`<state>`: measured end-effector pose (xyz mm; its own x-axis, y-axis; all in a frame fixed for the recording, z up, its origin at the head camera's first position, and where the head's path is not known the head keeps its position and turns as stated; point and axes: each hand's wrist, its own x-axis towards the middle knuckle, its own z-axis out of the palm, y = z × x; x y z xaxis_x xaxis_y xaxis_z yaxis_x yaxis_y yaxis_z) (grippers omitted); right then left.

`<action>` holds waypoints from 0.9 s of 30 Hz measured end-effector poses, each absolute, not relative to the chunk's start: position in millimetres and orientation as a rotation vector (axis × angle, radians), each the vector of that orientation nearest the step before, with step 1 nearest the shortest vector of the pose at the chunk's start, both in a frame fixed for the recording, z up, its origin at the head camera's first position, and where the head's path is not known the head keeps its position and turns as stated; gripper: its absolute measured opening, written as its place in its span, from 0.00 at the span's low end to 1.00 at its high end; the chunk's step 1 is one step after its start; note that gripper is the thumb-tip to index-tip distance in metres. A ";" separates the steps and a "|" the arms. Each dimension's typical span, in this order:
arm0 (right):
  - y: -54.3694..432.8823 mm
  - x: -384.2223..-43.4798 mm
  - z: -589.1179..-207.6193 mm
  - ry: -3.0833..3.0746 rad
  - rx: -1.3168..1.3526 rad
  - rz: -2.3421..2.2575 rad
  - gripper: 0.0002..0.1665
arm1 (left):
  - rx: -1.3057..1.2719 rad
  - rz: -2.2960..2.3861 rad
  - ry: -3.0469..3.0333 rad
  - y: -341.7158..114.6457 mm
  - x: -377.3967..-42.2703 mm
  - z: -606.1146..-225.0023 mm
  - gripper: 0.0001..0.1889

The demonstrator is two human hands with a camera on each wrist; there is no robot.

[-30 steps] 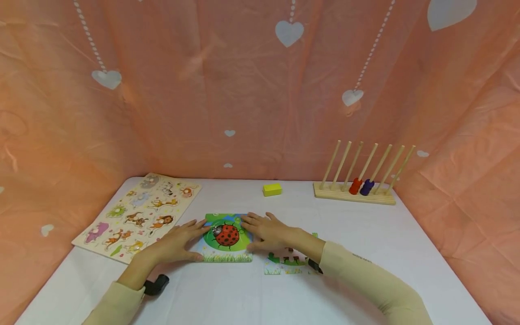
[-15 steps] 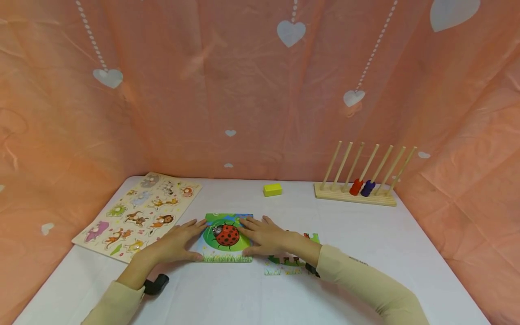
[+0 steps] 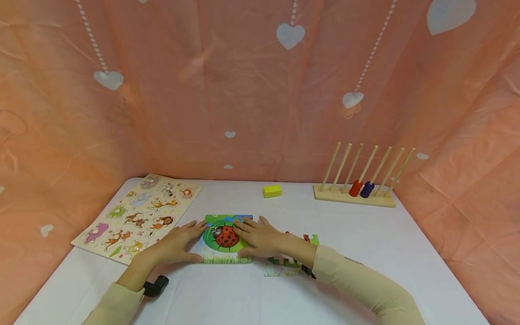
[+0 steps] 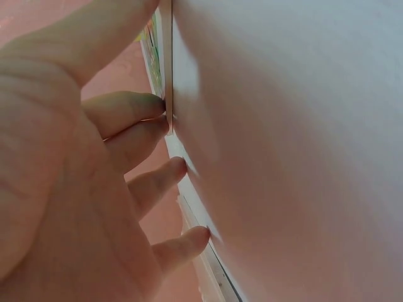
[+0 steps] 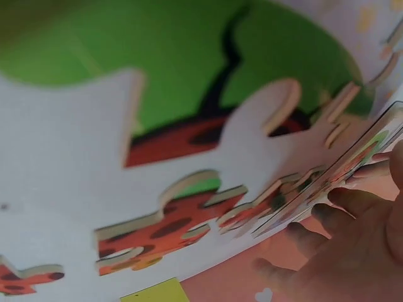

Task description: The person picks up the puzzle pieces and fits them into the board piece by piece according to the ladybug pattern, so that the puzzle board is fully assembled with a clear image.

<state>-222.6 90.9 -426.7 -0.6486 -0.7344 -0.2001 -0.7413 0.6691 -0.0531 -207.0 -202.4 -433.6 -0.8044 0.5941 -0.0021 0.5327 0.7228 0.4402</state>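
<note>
A square board with a red ladybug picture (image 3: 223,239) lies flat on the white table. At its left edge is my left hand (image 3: 175,245), fingers spread; the left wrist view shows fingertips (image 4: 153,106) against the board's thin side and others on the tabletop. My right hand (image 3: 261,239) lies across the board's right part with fingers extended, hiding some of the picture. Below the right forearm are loose ladybug jigsaw pieces (image 3: 280,272), partly hidden by the arm. Up close, the right wrist view shows their cut wooden edges, one red spotted piece (image 5: 170,233) among them.
An animal knob puzzle board (image 3: 136,219) lies at the left. A yellow block (image 3: 272,191) sits toward the back. At the back right stands a wooden peg rack (image 3: 353,197) with red and purple pieces on its pegs. A pink curtain with hearts surrounds the table.
My right hand has slid left from the board's right edge farther over the picture, uncovering more of the jigsaw pieces. The left hand has stayed in place.
</note>
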 end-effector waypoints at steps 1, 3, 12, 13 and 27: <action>90.3 -222.7 -426.9 2.679 -1.186 0.053 0.45 | 0.915 0.642 2.781 -202.4 -207.1 -433.6 0.47; 89.4 -222.8 -427.0 2.679 -1.159 0.058 0.45 | 0.913 0.636 2.778 -202.1 -207.2 -433.6 0.47; 87.2 -224.7 -426.7 2.673 -1.126 0.046 0.45 | 0.900 0.652 2.773 -204.0 -206.8 -432.8 0.49; 87.7 -225.0 -425.3 2.661 -1.129 0.023 0.44 | 0.897 0.658 2.772 -204.3 -206.7 -433.0 0.49; 125.3 -235.1 -410.5 2.691 -1.155 -0.383 0.33 | 0.902 0.707 2.762 -206.4 -207.5 -437.4 0.50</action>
